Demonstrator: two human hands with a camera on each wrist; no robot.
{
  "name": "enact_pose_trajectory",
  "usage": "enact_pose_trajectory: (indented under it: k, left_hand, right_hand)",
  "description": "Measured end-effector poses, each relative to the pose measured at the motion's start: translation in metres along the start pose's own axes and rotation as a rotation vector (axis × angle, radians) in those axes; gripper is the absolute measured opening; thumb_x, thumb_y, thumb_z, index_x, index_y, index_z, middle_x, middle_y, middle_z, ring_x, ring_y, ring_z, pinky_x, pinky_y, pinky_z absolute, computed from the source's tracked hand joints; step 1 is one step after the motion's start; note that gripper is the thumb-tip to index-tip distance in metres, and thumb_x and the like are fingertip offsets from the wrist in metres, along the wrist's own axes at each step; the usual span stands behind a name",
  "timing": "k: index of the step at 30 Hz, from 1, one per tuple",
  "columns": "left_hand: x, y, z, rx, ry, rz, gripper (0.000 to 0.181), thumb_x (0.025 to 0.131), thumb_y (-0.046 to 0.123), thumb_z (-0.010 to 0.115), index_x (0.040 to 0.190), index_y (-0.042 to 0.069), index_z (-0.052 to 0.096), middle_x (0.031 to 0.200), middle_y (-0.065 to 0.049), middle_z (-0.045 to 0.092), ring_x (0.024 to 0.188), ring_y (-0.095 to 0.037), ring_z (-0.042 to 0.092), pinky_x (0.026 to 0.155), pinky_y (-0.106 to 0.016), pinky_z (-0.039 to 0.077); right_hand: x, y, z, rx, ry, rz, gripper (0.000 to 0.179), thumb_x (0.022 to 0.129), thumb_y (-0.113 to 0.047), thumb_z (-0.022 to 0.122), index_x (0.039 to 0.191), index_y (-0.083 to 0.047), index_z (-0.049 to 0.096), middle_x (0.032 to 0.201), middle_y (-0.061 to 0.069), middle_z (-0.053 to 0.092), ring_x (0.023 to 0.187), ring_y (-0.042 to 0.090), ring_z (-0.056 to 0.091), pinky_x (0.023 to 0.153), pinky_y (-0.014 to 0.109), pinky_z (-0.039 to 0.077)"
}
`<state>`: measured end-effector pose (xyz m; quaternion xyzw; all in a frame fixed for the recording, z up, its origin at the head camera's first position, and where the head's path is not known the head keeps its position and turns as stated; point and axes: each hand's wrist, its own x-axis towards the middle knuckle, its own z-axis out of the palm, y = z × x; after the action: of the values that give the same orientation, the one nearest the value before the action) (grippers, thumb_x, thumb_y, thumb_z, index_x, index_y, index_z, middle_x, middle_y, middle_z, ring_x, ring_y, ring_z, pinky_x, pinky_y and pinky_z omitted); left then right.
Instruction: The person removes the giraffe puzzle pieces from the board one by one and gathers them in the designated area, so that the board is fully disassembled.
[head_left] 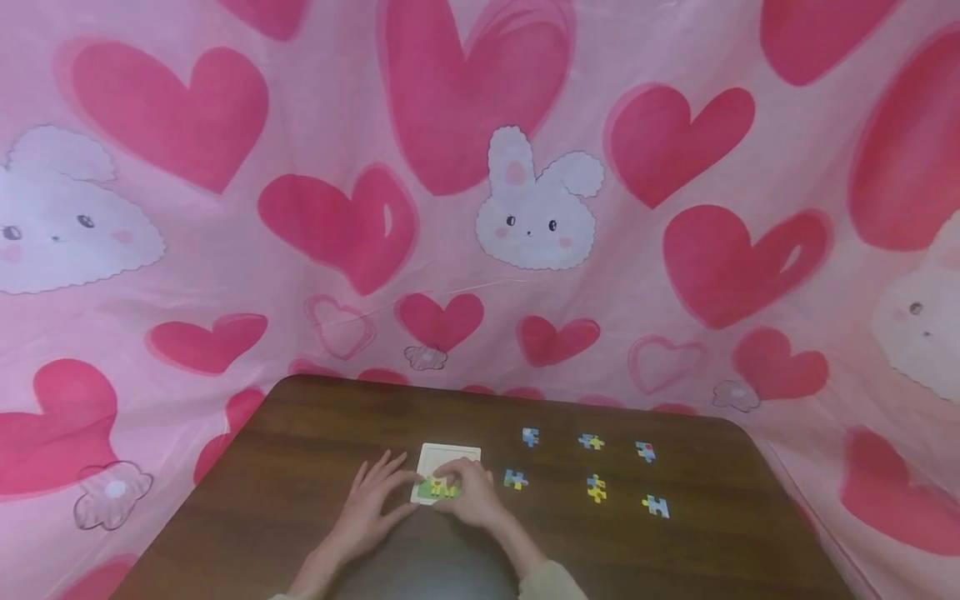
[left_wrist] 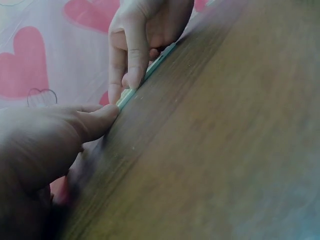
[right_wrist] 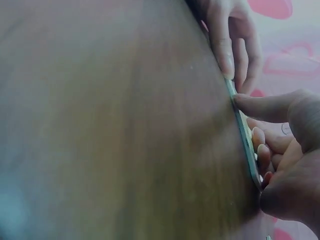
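Note:
A white-rimmed puzzle tray [head_left: 450,452] lies on the table, with green and yellow jigsaw pieces [head_left: 429,489] along its near side. My left hand [head_left: 369,506] is at the tray's left side, thumb and index fingertips touching its edge near the corner and the other fingers stretched out. Over the near part of the tray, my right hand [head_left: 474,493] bends its thumb and index finger around a yellow and green puzzle piece [head_left: 444,486], partly hidden by the fingers. In the right wrist view, the right thumb [right_wrist: 262,108] rests at the tray's near edge.
Several loose jigsaw pieces lie right of the tray in two rough rows, among them a blue one [head_left: 657,507], a yellow one [head_left: 596,489] and a blue-green one [head_left: 515,479]. The dark wooden table [head_left: 300,450] meets a pink heart-print cloth [head_left: 457,275] behind.

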<state>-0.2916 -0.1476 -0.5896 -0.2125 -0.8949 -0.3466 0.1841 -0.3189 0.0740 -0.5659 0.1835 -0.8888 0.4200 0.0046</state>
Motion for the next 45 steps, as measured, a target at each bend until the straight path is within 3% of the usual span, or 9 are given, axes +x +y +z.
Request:
enact_pose_trajectory:
  k: [3,12,23,29,39,45]
  left_hand:
    - [-0.001,-0.001,0.000,-0.034,-0.002,-0.014,0.029,0.089,0.020,0.090,0.111,0.031,0.075,0.150,-0.022,0.069,0.149,-0.061,0.050,0.119,-0.089,0.020]
    - [-0.003,0.000,-0.003,-0.048,-0.009,-0.049,0.034,0.088,0.020,0.090,0.120,0.025,0.077,0.151,-0.020,0.069,0.151,-0.058,0.049,0.123,-0.086,0.019]
    - [-0.002,-0.001,-0.006,-0.099,-0.014,-0.089,0.041,0.086,0.015,0.093,0.119,0.028,0.072,0.152,-0.018,0.069,0.154,-0.057,0.047,0.125,-0.085,0.016]
    - [-0.003,-0.002,-0.006,-0.079,-0.006,-0.070,0.039,0.085,0.017,0.093,0.117,0.029,0.074,0.150,-0.018,0.070,0.151,-0.057,0.050,0.124,-0.085,0.019]
    - [-0.001,-0.003,0.000,-0.074,0.003,-0.049,0.038,0.086,0.018,0.093,0.120,0.026,0.077,0.148,-0.018,0.071,0.151,-0.057,0.050,0.124,-0.086,0.018]
    - [0.000,-0.002,-0.001,-0.072,-0.011,-0.062,0.036,0.086,0.018,0.093,0.118,0.028,0.079,0.148,-0.017,0.071,0.151,-0.057,0.050,0.124,-0.086,0.019]
  right_hand:
    - [0.001,-0.004,0.000,0.026,-0.010,0.017,0.041,0.079,-0.011,0.095,0.118,-0.010,0.081,0.095,0.001,0.067,0.094,0.012,0.054,0.091,0.035,0.035]
    - [0.001,-0.006,0.003,0.044,-0.005,0.024,0.043,0.076,-0.009,0.096,0.117,-0.014,0.081,0.095,-0.001,0.069,0.097,0.013,0.055,0.093,0.037,0.036]
    - [-0.001,0.000,0.002,0.134,-0.025,-0.050,0.047,0.080,-0.009,0.095,0.123,-0.021,0.079,0.113,0.005,0.082,0.112,0.022,0.064,0.099,0.040,0.031]
    - [-0.004,0.000,0.007,0.143,0.012,-0.056,0.044,0.082,-0.016,0.096,0.124,-0.020,0.082,0.108,0.002,0.083,0.106,0.015,0.063,0.096,0.037,0.031]
    - [-0.006,0.004,0.019,0.077,0.144,-0.030,0.039,0.080,-0.024,0.098,0.115,-0.022,0.082,0.093,-0.004,0.083,0.089,0.005,0.057,0.090,0.033,0.034]
    - [-0.007,0.005,0.019,0.046,0.158,-0.052,0.044,0.081,-0.023,0.096,0.122,-0.021,0.081,0.091,-0.006,0.079,0.089,0.002,0.055,0.090,0.032,0.035]
